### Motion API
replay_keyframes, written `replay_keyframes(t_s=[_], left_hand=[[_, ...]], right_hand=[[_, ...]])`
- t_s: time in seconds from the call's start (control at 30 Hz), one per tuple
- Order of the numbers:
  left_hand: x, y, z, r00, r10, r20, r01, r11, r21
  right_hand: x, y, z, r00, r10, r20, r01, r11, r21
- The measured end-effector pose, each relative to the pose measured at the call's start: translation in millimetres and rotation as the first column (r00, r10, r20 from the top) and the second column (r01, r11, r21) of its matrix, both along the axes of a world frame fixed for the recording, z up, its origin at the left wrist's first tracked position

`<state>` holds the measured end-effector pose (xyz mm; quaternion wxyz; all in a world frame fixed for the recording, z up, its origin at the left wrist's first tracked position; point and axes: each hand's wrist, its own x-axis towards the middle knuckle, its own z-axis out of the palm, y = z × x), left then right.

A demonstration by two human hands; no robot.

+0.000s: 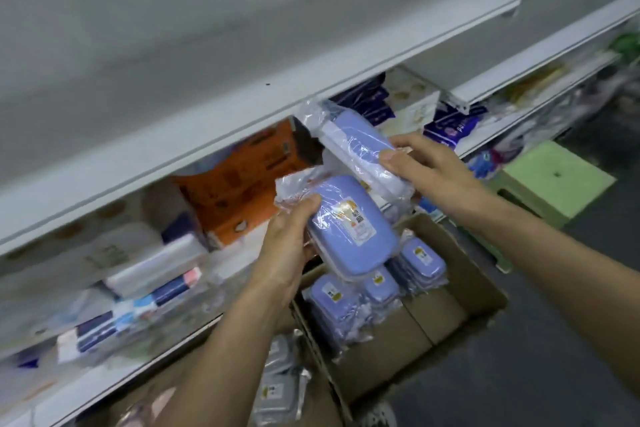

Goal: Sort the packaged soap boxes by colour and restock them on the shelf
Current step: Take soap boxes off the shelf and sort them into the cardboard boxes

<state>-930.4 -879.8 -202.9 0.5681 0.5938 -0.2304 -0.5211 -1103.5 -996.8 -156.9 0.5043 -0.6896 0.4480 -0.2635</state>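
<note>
The fingers of the left hand (289,243) are curled round the near left edge of a lilac soap box (349,225), with the thumb pressed on its top face. This box is wrapped in clear plastic, carries a small label on its lid, and is held flat-side up above an open cardboard carton (460,291).

The fingers and thumb of the right hand (426,170) are clamped round the lower end of a second lilac soap box (360,152), also wrapped in clear plastic. It is held on its edge and tilted, with its upper end pointing up and to the left, close under the front lip of a white shelf (242,104). The two held boxes lie just beside each other.

More wrapped lilac boxes (377,291) are seen packed inside the carton, below the hands. Grey wrapped boxes (280,392) are seen in a second carton at the bottom edge, between the forearms.

Behind the hands, the lower shelf level is filled with an orange pack (235,187), white and dark blue packets (156,281) and other blurred goods. A pale green plastic stool (557,180) stands on the dark floor at the right.
</note>
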Motion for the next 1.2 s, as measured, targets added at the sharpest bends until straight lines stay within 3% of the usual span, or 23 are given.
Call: replay_keyframes(t_s=[0.13,0.3,0.4,0.63,0.73,0.83,0.9,1.0,1.2], left_hand=[[-25.7,-34.8,-60.1,0.997,0.041,-0.069,-0.027,0.981,0.193],[-43.6,-59.5,-140.4,0.991,0.089,-0.098,-0.037,0.896,0.443],[-59.2,-74.0,-179.1,0.986,0.107,-0.129,-0.02,0.839,0.544],[-79.3,-101.1,-259.4,0.989,0.074,-0.124,0.023,0.765,0.643],[-77.9,-104.5,-291.9,0.998,0.057,-0.017,-0.032,0.759,0.65],[-63.8,-93.4,-366.5,0.979,-0.036,0.202,-0.114,0.724,0.68],[-64.0,-90.2,-368.4,0.956,-0.132,0.262,-0.1,0.693,0.714],[-70.6,-91.6,-338.5,0.965,-0.157,0.208,-0.046,0.683,0.729],[-76.0,-87.6,-303.9,0.978,-0.092,0.189,-0.065,0.722,0.689]], right_hand=[[-46.5,-28.0,-60.7,0.999,-0.045,-0.009,0.046,0.988,0.146],[-98.0,-50.9,-168.2,0.969,-0.173,-0.174,0.215,0.942,0.26],[-119.6,-62.9,-229.2,0.937,-0.14,-0.32,0.235,0.931,0.281],[-125.6,-90.9,-315.4,0.787,-0.021,-0.616,0.126,0.984,0.127],[-124.1,-97.8,-342.4,0.696,-0.005,-0.718,0.071,0.996,0.062],[-123.8,-94.8,-361.3,0.567,0.152,-0.81,0.0,0.983,0.184],[-126.1,-88.7,-366.9,0.532,0.142,-0.835,0.019,0.984,0.18],[-129.4,-83.4,-374.6,0.473,0.173,-0.864,-0.039,0.984,0.176],[-114.2,-83.2,-343.8,0.505,0.156,-0.849,-0.047,0.987,0.154]])
